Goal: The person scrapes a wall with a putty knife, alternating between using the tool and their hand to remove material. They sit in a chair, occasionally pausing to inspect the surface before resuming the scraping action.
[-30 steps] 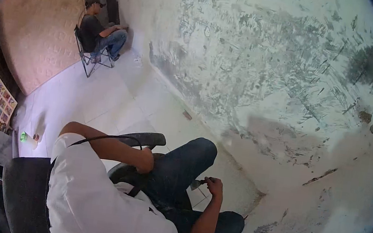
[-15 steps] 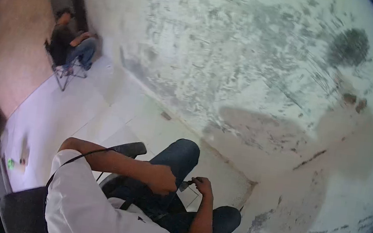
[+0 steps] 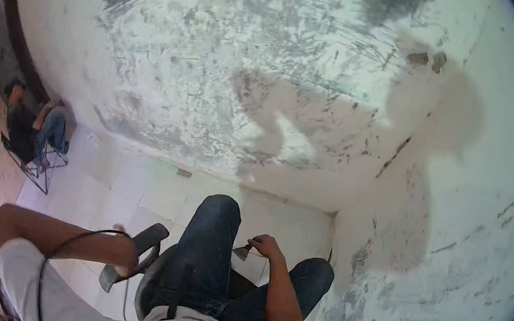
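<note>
My left hand [image 3: 126,256] is closed round the black armrest [image 3: 151,237] of the chair beneath me, its fingers partly hidden. A thin black cable loops over that forearm. Between my knees, my right hand [image 3: 266,246] holds a small scraper [image 3: 242,251] by its handle, with the flat metal blade pointing down and to the left. The blade is beside my left thigh [image 3: 212,232] in dark jeans, above the pale tiled floor.
A white wall [image 3: 203,75] with grey patches and scrape marks rises ahead and meets another wall at the right. Shadows fall on both. A person [image 3: 27,130] sits on a folding chair at the far left. A small brown block [image 3: 184,173] lies by the wall base.
My left hand has moved from over my left thigh out to the armrest. My right hand still holds the scraper, its blade now more visible. The view has turned, shifting the seated person down and left.
</note>
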